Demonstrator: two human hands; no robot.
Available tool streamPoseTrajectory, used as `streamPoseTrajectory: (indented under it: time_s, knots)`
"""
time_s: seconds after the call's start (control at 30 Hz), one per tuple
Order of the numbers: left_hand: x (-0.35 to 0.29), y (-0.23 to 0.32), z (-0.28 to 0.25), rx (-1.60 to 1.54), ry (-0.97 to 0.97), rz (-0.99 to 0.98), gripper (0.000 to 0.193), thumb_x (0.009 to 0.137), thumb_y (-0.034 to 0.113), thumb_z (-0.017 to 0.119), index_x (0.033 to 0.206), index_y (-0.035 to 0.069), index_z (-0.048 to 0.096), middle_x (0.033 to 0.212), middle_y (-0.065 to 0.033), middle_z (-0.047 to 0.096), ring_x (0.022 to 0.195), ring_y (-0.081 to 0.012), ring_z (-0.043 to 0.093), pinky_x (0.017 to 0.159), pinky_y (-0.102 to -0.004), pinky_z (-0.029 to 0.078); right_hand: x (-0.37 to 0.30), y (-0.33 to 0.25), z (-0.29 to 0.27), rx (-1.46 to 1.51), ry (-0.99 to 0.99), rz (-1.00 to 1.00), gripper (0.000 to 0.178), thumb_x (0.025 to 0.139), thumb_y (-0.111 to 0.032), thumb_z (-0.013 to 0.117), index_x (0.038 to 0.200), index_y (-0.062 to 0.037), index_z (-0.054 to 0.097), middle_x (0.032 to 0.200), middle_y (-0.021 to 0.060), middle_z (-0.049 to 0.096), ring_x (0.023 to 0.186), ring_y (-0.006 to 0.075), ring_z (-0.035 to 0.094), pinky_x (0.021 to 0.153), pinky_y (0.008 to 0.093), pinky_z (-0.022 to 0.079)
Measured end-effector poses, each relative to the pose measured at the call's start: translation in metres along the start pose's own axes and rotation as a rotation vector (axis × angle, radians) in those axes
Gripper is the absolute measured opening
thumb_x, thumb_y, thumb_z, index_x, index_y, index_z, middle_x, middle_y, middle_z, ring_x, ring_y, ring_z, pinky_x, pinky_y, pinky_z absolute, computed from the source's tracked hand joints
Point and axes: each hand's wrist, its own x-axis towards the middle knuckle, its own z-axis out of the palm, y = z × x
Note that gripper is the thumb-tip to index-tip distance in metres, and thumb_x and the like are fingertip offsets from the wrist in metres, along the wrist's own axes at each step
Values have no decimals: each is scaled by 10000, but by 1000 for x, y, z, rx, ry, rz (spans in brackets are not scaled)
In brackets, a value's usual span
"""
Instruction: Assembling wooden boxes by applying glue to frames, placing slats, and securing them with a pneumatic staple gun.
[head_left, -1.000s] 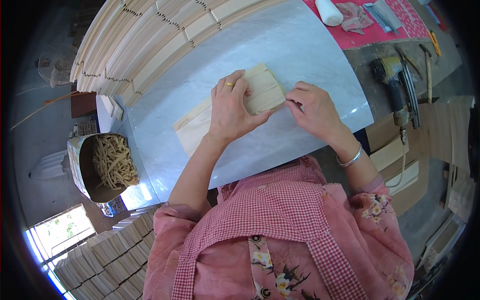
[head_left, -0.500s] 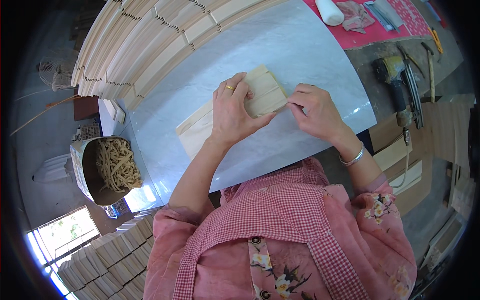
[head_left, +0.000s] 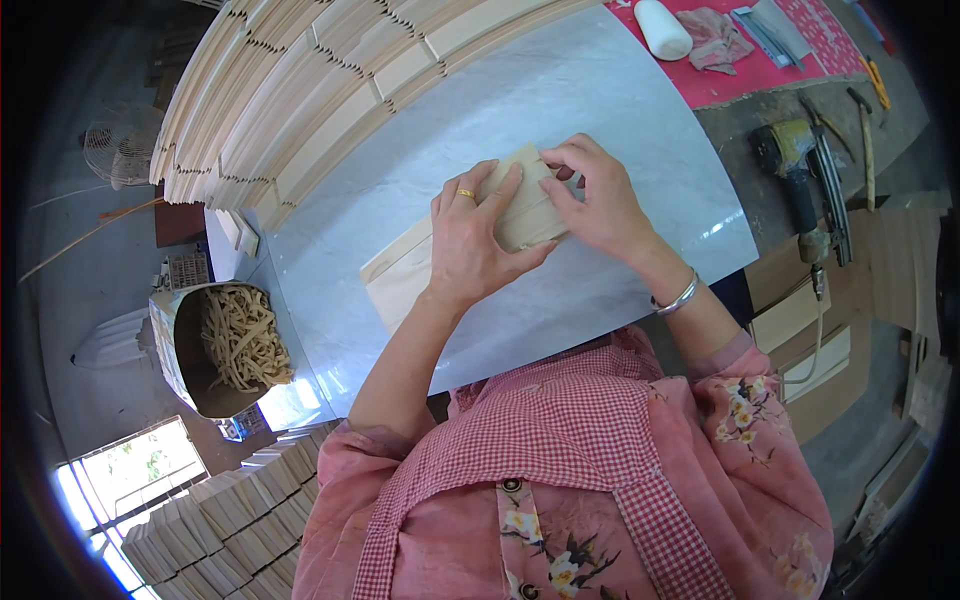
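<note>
A pale wooden board (head_left: 400, 285), flat and oblong with a lengthwise groove or seam, lies slantwise on the grey marbled tabletop. Across its middle rests my left hand (head_left: 470, 230), a gold ring on one finger; its fingers reach over the face and the thumb runs along toward the near right end, gripping the board. At the board's right end, my right hand (head_left: 595, 200) has its fingers bent, the thumb and forefinger closed about the far corner. Whether a thin strip is also between those fingertips is too small to tell. A silver bangle circles my right wrist.
Tall rows of stacked wooden pieces (head_left: 330, 80) border the table's far left. An open box of curled strips (head_left: 245, 340) stands at the left. To the right are a nail gun (head_left: 790, 160) with hose, a hammer (head_left: 865, 150), a white roll (head_left: 662, 30) and a pink cloth (head_left: 715, 40).
My right hand has moved away from me along the board's right end, from the near corner to the far one. My left hand has shifted slightly, its forefinger now stretched along the board.
</note>
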Motion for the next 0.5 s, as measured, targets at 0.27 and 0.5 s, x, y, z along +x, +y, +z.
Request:
streamPoseTrajectory:
  time_s: [0.27, 0.5]
  knots:
    - [0, 1, 2, -18, 8, -15, 799, 610, 386, 903, 1324, 116, 667, 1358, -193, 562, 1175, -342, 529, 1040, -466, 392, -5, 7, 10, 73, 76, 54, 209, 816, 38, 664, 1024, 27, 681, 930, 82, 591, 753, 201, 589, 694, 300, 506]
    - [0, 1, 2, -35, 11, -22, 804, 605, 358, 912, 1330, 115, 663, 1352, -190, 563, 1167, -340, 533, 1022, -458, 417, -8, 9, 12, 88, 106, 33, 192, 833, 11, 679, 1025, 23, 687, 935, 85, 600, 745, 204, 582, 688, 301, 503]
